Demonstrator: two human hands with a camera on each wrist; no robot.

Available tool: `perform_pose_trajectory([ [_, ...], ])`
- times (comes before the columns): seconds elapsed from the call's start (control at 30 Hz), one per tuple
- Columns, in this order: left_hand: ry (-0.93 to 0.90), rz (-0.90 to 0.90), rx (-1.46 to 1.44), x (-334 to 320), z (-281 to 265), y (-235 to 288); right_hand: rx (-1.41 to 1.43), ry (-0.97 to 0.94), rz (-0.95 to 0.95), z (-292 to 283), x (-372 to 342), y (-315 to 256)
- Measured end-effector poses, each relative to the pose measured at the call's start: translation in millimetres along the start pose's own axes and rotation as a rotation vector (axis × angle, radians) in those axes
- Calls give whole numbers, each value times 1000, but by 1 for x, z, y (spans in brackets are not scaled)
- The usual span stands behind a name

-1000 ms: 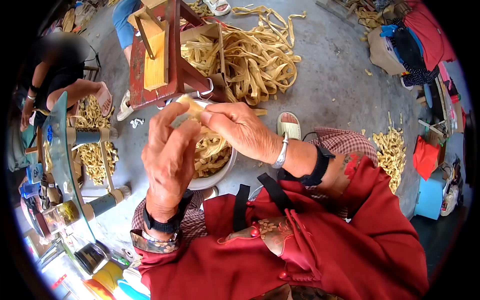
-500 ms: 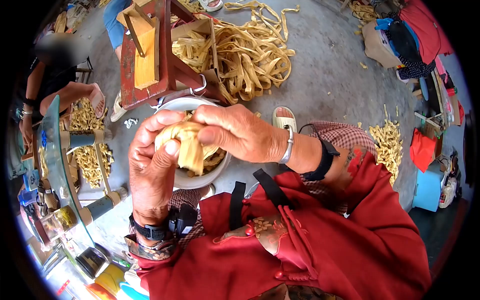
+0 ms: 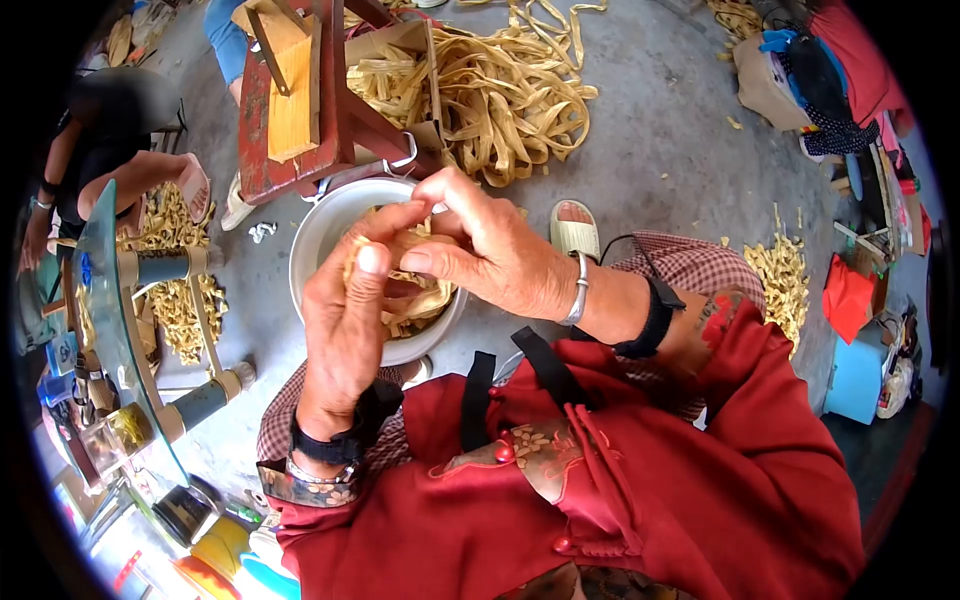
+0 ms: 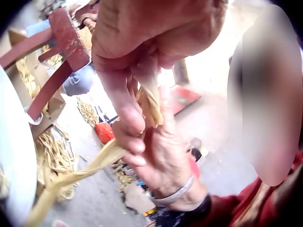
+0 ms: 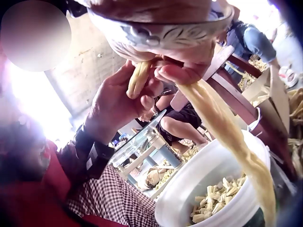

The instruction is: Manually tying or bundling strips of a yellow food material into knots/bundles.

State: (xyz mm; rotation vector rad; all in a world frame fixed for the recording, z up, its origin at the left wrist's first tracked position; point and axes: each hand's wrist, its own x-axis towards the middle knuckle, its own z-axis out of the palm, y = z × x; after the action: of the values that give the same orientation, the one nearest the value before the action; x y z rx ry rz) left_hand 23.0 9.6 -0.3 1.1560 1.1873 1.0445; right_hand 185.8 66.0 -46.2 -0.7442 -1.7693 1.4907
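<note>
Over a white bucket (image 3: 305, 250), both hands work on one long, pale yellow, soft strip (image 5: 227, 127). My left hand (image 3: 345, 310) pinches a folded part (image 5: 138, 80) of it between thumb and fingers. The right hand (image 3: 500, 250) meets it from the other side, its fingers curled round the strip, thumb toward the left fingertips. From the right fingers a long tail of the strip hangs down past the bucket's rim in the right wrist view. In the head view the fingers hide most of the folded part. Short folded pieces (image 5: 218, 196) lie inside the bucket.
A red wooden bench (image 3: 255, 130) with a wooden block and blade stands behind the bucket. Beside it is a heap of long strips (image 3: 510, 105). Short pieces (image 3: 780, 280) lie on the floor at right. A glass-topped table (image 3: 125, 310) and a seated person (image 3: 90, 170) are at left.
The folded part was turned toward the camera half a second ago and now sits mostly behind the fingers. The left hand has shifted right, uncovering more of the bucket's left rim.
</note>
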Motion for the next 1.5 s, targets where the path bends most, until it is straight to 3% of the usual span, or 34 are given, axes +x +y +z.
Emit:
perform_pose_trajectory([
  [0.07,-84,-60,-163,-2,-5,4,36,37,36,-4,0,-4],
  [0.1,-31,-117,-187,-3,2,9,33,-13,112,-11,0,-11],
  [0.2,-293,-227,-442,-2,-9,6,-107,-133,-75,-15,-3,3],
  [0.23,-301,-237,-549,-3,-9,2,-87,-111,-90,-17,-5,5],
  [0.33,-205,-142,-606,-4,-27,-5,-157,-53,33,-46,1,5],
  [0.4,-67,-81,-672,-7,-40,5,-165,165,-108,-52,7,9],
  [0.47,5,-87,-644,-9,-40,13,-141,13,75,-55,10,8],
  [0.53,131,-62,-546,-5,-37,15,-213,-73,-23,-44,13,22],
  [0.6,171,-35,-421,-1,-34,14,-20,-264,346,-32,11,14],
  [0.67,212,-69,-158,-4,-25,9,-1,-370,358,-21,8,15],
  [0.73,222,-87,80,-2,-21,-4,81,-393,401,-14,5,17],
  [0.8,217,-266,225,-4,-19,-2,109,-395,440,-14,6,14],
  [0.93,203,-326,186,-1,-23,-7,75,-416,451,-12,8,11],
  [1.07,238,-144,201,1,-22,-19,204,-364,449,-4,8,13],
  [1.23,192,-197,82,1,-21,-11,222,-403,461,3,11,4],
  [1.33,283,-170,-134,-6,-35,2,-22,-324,23,-3,16,-4],
  [1.37,283,-106,-155,-6,-42,7,-22,-310,94,-11,16,-14],
  [1.4,282,-46,-173,-6,-47,12,-80,-343,-1,-16,19,-13],
  [1.5,274,17,-200,5,-52,27,-122,-282,6,-24,36,-25],
])
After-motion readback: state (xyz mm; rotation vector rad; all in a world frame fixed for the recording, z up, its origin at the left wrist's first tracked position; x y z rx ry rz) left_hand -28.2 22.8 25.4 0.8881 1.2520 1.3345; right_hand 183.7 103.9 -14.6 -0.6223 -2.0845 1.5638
